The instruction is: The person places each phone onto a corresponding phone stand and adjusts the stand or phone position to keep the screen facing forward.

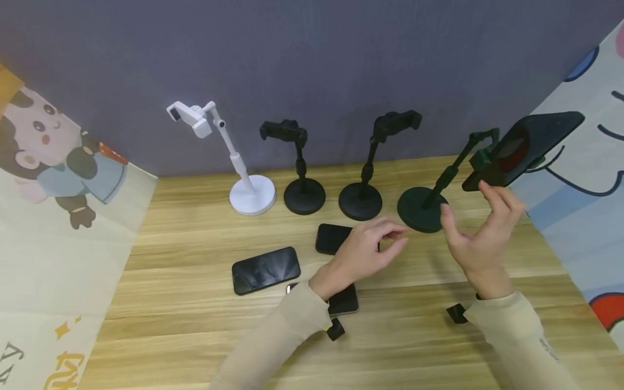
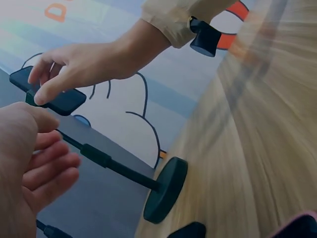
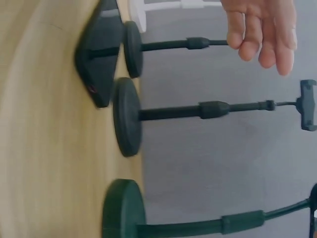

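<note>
A dark smartphone [image 1: 546, 132] sits tilted in the clamp of the dark green phone stand [image 1: 421, 210] at the right. My right hand [image 1: 487, 233] is raised just below it, fingertips right at the phone's lower edge, thumb spread apart. My left hand [image 1: 368, 246] hovers left of the green stand's base with loosely bent fingers and nothing in them; the left wrist view shows this hand [image 2: 34, 158] in front of the stand. Beneath it, a black phone [image 1: 333, 238] lies partly hidden. Another phone [image 1: 345, 300] is half covered by my left sleeve.
To the left along the back wall stand a white phone stand [image 1: 252, 195] and two black ones, a nearer black stand [image 1: 361, 201] and a farther black stand [image 1: 304, 196], their clamps without phones. A black phone [image 1: 266, 271] lies flat at the left.
</note>
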`<state>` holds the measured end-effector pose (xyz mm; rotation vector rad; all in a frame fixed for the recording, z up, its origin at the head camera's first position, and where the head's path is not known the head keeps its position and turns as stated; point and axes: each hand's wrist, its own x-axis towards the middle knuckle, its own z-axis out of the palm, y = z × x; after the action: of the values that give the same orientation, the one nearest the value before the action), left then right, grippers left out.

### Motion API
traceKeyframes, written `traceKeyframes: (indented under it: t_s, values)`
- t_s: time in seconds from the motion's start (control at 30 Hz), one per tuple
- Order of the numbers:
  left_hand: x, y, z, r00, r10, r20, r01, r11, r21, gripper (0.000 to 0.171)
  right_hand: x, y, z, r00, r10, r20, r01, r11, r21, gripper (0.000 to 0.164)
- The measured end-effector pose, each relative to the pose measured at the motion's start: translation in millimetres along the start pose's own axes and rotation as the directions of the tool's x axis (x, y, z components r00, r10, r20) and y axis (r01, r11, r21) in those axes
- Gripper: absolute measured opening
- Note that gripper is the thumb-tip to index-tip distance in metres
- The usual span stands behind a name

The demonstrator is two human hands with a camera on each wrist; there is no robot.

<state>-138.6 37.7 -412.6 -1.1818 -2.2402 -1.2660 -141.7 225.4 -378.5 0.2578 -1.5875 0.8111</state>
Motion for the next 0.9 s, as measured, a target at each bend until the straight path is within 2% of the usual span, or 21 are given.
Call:
traceKeyframes:
  t_s: [0.1,0.2,0.4,0.6,0.7,0.9]
  values:
    - [-8.9,-2.9,0.1,0.998,-0.041,0.041,0.04,0.999,0.024,0.023,-12.0,1.6,0.7,0.996,-0.012,0.084,0.011,1.0,0.005,0.053]
    - [-18.4,-5.2,-0.2,0.994,-0.066,0.087,0.059,0.995,0.075,0.024,-25.9,5.1,1.5,0.983,-0.046,0.18,0.043,0.999,0.019,0.053]
    - [-35.0,-9.7,-1.3,0.99,-0.085,0.115,0.07,0.989,0.127,0.025,-50.9,15.1,3.5,0.936,-0.107,0.334,0.092,0.994,0.06,0.052]
    - [-52.3,-13.9,-9.4,0.979,-0.152,0.139,0.132,0.981,0.141,0.027,-67.6,21.4,3.9,0.886,-0.112,0.449,0.083,0.993,0.084,0.053]
    - [-58.5,-16.9,-14.1,0.974,-0.176,0.145,0.156,0.978,0.139,0.025,-73.1,24.6,3.8,0.85,-0.098,0.518,0.066,0.995,0.079,0.052]
    - [-70.1,-19.2,-23.3,0.968,-0.206,0.144,0.184,0.972,0.148,0.022,-81.7,29.0,2.6,0.746,-0.008,0.665,0.011,1.0,-0.001,0.054]
